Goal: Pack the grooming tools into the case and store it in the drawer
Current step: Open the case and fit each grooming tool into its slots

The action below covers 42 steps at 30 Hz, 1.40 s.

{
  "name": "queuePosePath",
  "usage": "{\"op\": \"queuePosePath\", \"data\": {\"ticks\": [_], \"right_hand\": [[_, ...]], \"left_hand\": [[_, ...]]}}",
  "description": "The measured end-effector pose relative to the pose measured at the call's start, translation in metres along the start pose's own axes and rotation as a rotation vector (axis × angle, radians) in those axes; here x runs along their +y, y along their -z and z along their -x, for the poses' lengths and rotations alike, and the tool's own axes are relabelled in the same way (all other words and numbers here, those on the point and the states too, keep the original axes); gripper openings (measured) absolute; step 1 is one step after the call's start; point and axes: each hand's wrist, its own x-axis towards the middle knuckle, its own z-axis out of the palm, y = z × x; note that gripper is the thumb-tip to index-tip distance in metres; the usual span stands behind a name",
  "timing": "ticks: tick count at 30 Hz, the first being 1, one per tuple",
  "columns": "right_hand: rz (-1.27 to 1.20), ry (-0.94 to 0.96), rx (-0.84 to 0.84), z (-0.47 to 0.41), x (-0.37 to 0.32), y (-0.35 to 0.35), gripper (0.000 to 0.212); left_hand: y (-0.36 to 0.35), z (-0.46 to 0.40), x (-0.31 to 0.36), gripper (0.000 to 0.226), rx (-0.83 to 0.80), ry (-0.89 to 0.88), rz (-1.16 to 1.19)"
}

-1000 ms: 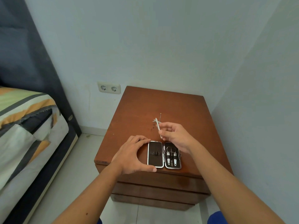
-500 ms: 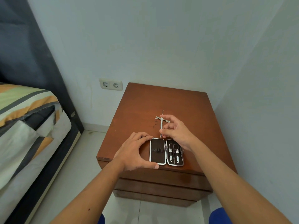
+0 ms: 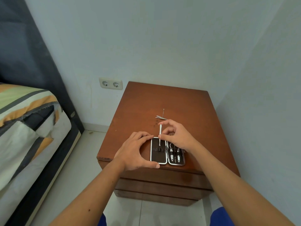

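A small black grooming case (image 3: 158, 158) lies open near the front edge of the brown nightstand (image 3: 187, 108). Its right half holds several metal tools; the left half has empty loops. My left hand (image 3: 135, 152) grips the case's left edge, thumb at the front corner. My right hand (image 3: 177, 137) pinches a thin metal tool (image 3: 160, 131), its lower tip over the left half of the case. Two more tools lie crossed further back on the top: tweezers (image 3: 160, 117) and a thin pin (image 3: 163, 111).
The nightstand stands in a corner, walls behind and to its right, with shut drawer fronts (image 3: 162, 186) below the top. A double wall socket (image 3: 110, 83) is to its left. A bed with striped bedding (image 3: 24, 124) fills the left side over a tiled floor.
My right hand has brought the thin tool from above the crossed tools toward me and turned it upright, so its tip now reaches over the case's left half. The left hand stays on the case.
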Motion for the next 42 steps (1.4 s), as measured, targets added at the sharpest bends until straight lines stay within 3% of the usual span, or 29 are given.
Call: {"op": "queuePosePath", "data": {"ticks": [10, 19, 32, 37, 42], "right_hand": [[0.051, -0.02, -0.019, -0.006, 0.007, 0.004, 0.054], [0.243, -0.021, -0.055, -0.005, 0.002, 0.003, 0.051], [0.324, -0.006, -0.072, 0.009, 0.003, 0.003, 0.046], [0.454, 0.045, -0.088, 0.02, 0.002, 0.0, 0.075], [0.526, 0.094, -0.064, 0.029, 0.002, -0.005, 0.083]], "left_hand": [[0.0, 0.0, 0.0, 0.115, 0.007, -0.001, 0.001], [0.0, 0.001, 0.001, 0.112, 0.003, 0.004, 0.005], [-0.001, 0.001, 0.001, 0.114, 0.018, -0.005, 0.008], [-0.002, 0.001, 0.001, 0.113, 0.016, -0.009, 0.009], [-0.001, 0.001, 0.001, 0.114, 0.012, -0.005, 0.006]]}}
